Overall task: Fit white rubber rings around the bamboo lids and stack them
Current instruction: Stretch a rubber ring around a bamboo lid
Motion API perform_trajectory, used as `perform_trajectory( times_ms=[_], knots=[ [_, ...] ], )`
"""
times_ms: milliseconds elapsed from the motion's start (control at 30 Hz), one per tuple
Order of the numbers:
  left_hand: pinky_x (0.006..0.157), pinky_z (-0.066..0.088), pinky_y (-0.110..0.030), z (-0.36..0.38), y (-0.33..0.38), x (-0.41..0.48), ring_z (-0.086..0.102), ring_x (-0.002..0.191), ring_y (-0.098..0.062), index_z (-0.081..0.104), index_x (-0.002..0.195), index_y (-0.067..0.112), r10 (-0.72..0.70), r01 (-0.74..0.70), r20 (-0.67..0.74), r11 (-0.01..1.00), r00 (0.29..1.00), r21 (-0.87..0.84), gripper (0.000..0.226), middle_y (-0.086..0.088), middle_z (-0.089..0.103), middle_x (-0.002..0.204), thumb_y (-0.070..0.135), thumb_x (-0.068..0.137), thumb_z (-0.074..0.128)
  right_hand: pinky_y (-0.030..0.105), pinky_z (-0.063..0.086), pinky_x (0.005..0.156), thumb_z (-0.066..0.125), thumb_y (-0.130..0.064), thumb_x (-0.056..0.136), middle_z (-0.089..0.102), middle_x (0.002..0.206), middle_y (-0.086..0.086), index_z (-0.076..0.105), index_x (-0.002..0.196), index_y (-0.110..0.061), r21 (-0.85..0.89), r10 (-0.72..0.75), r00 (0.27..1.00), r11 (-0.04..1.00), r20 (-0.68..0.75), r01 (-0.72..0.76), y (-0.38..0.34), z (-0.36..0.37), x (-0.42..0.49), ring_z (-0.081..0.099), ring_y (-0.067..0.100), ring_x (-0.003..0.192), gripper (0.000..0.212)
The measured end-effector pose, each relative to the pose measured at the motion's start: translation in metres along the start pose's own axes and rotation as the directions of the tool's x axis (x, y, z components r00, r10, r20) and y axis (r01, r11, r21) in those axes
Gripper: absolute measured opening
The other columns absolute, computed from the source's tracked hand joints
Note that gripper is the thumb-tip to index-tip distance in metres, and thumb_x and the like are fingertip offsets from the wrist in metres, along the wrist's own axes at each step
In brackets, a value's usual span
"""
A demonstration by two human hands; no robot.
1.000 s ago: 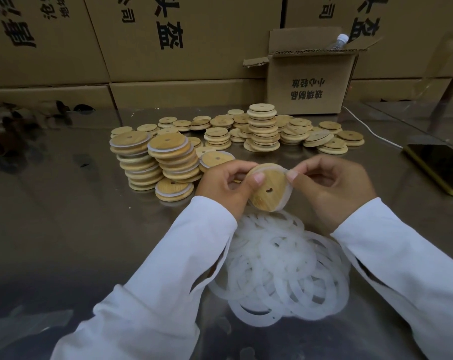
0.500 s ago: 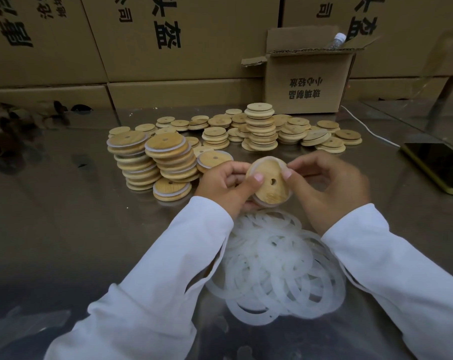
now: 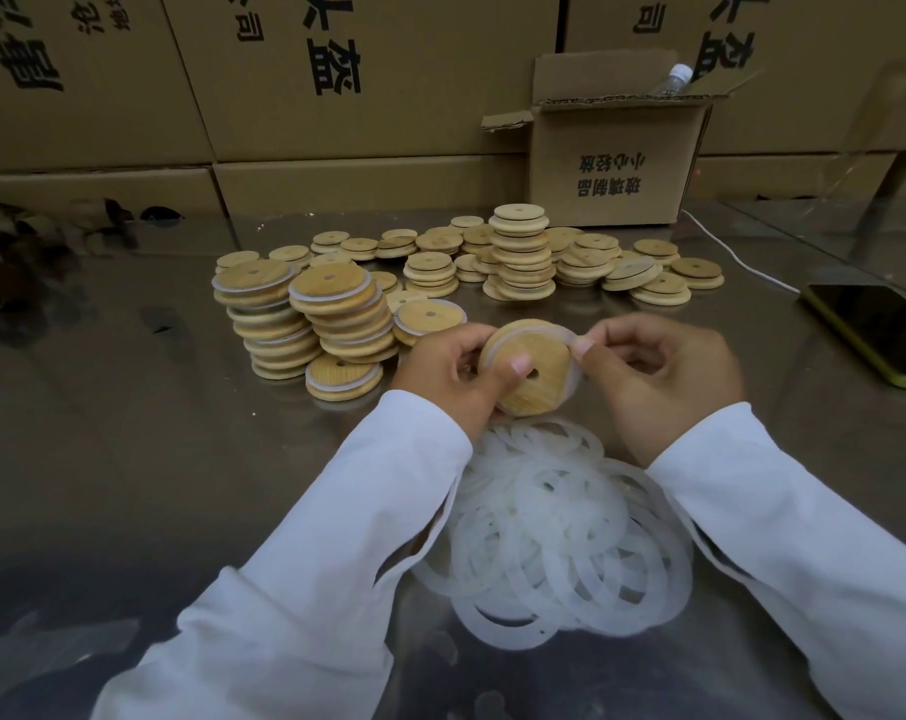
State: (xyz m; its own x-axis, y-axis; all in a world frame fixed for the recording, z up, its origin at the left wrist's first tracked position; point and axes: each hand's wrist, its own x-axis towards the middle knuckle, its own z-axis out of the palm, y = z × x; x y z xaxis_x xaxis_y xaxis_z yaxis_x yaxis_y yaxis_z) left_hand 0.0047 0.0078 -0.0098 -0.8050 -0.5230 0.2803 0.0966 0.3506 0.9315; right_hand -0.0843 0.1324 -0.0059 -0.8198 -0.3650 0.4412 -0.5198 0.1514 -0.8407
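- Now we are holding one bamboo lid tilted up above the steel table, its holed face turned toward us.
- A white rubber ring is sitting round its rim, showing along the right edge and the upper left.
- Our left hand is gripping the lid's left side, thumb pressing on the face beside the centre hole.
- Our right hand is pinching the ring at the right rim between thumb and forefinger, the other fingers curling in.
- A heap of loose rings is lying on the table just under our wrists.
- Stacks of ringed lids are standing to the left, beyond our left hand.
- Bare lids are sitting farther back in low stacks, with one taller column.
- Behind them an open carton is holding a plastic bottle, and big cartons are lining the back.
- A phone is lying at the right edge, with a white cable running toward it.
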Motion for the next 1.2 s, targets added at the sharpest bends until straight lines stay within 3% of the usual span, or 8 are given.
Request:
perform_trajectory(
  times_ms=[133, 267, 500, 633, 800, 867, 1000, 1200],
  knots=[
    [0.07, 0.058, -0.033, -0.0023, -0.0004, 0.0004, 0.066, 0.085, -0.022, 0.064, 0.083, 0.03, 0.017, -0.018, 0.005, 1.0, 1.0, 0.021, 0.012, -0.002, 0.068, 0.085, 0.018, 0.085, 0.064, 0.014, 0.044, 0.062, 0.069, -0.021, 0.077, 0.064, 0.059, -0.011, 0.065, 0.06, -0.027, 0.013, 0.04, 0.999, 0.999, 0.028, -0.04, 0.0015, 0.0008, 0.0017, 0.06, 0.003, 0.063, 0.019],
    [0.077, 0.056, -0.045, 0.0014, -0.0014, -0.0006, 0.066, 0.088, -0.029, 0.064, 0.078, 0.027, -0.028, 0.027, -0.029, 0.999, 0.999, -0.018, 0.011, -0.011, 0.069, 0.09, 0.018, 0.085, 0.063, 0.003, 0.044, 0.061, 0.07, -0.018, 0.077, 0.065, 0.065, -0.015, 0.065, 0.063, -0.027, 0.05, 0.019, 0.994, 0.998, 0.11, -0.024, -0.0014, -0.0024, 0.0042, 0.059, -0.006, 0.065, 0.017],
    [0.059, 0.058, -0.028, 0.0039, 0.0031, 0.0009, 0.069, 0.065, -0.017, 0.065, 0.079, 0.012, -0.209, 0.182, -0.029, 0.905, 0.977, -0.385, 0.01, -0.002, 0.07, 0.067, 0.01, 0.087, 0.059, 0.015, 0.047, 0.068, 0.072, -0.021, 0.076, 0.066, 0.067, -0.014, 0.064, 0.067, -0.026, 0.053, -0.039, 0.995, 0.998, 0.088, 0.034, -0.0025, -0.0001, -0.0007, 0.06, -0.003, 0.067, 0.013],
    [0.076, 0.056, -0.036, 0.0047, 0.0018, 0.0, 0.067, 0.079, -0.023, 0.065, 0.083, 0.017, -0.18, 0.171, -0.013, 0.952, 0.984, -0.254, 0.006, -0.005, 0.069, 0.079, 0.011, 0.084, 0.063, 0.007, 0.045, 0.062, 0.07, -0.019, 0.077, 0.065, 0.065, -0.015, 0.063, 0.065, -0.026, 0.006, -0.064, 0.995, 0.998, 0.079, 0.063, -0.0017, -0.0004, -0.0004, 0.059, -0.003, 0.067, 0.016],
    [0.078, 0.053, -0.032, 0.0032, -0.0001, -0.0021, 0.066, 0.076, -0.013, 0.067, 0.077, 0.029, -0.082, 0.078, -0.027, 0.991, 0.996, -0.113, 0.017, 0.0, 0.07, 0.077, 0.015, 0.085, 0.063, 0.013, 0.043, 0.067, 0.064, -0.021, 0.082, 0.062, 0.07, -0.016, 0.059, 0.069, -0.027, -0.154, -0.148, 0.971, 0.972, 0.188, 0.178, -0.0036, 0.0006, -0.0035, 0.059, 0.003, 0.073, 0.015],
    [0.076, 0.052, -0.031, 0.0029, -0.0002, -0.0016, 0.066, 0.077, -0.013, 0.066, 0.079, 0.028, -0.05, 0.046, -0.036, 0.995, 0.998, -0.088, 0.014, -0.001, 0.07, 0.08, 0.016, 0.085, 0.064, 0.005, 0.038, 0.062, 0.062, -0.02, 0.084, 0.059, 0.07, -0.017, 0.055, 0.069, -0.029, -0.18, -0.15, 0.97, 0.966, 0.191, 0.185, -0.0032, 0.0012, -0.0028, 0.056, 0.001, 0.072, 0.019],
    [0.07, 0.05, -0.023, 0.0041, 0.0006, -0.002, 0.065, 0.077, -0.008, 0.064, 0.08, 0.03, 0.011, -0.012, -0.024, 0.999, 1.0, -0.041, 0.014, 0.003, 0.068, 0.08, 0.017, 0.084, 0.065, 0.005, 0.037, 0.056, 0.058, -0.018, 0.086, 0.06, 0.071, -0.013, 0.052, 0.067, -0.028, -0.171, -0.088, 0.981, 0.978, 0.171, 0.118, -0.0009, 0.002, -0.0015, 0.055, 0.004, 0.069, 0.023],
    [0.068, 0.051, -0.017, 0.0049, 0.0023, -0.0031, 0.063, 0.074, -0.002, 0.062, 0.079, 0.032, 0.039, -0.039, 0.0, 0.998, 0.999, -0.046, 0.019, 0.008, 0.067, 0.078, 0.013, 0.084, 0.064, 0.018, 0.04, 0.06, 0.061, -0.02, 0.085, 0.066, 0.069, -0.005, 0.058, 0.068, -0.023, -0.056, 0.004, 0.982, 0.998, 0.187, 0.007, -0.0022, -0.0002, 0.0006, 0.06, 0.011, 0.067, 0.017]
  ],
)
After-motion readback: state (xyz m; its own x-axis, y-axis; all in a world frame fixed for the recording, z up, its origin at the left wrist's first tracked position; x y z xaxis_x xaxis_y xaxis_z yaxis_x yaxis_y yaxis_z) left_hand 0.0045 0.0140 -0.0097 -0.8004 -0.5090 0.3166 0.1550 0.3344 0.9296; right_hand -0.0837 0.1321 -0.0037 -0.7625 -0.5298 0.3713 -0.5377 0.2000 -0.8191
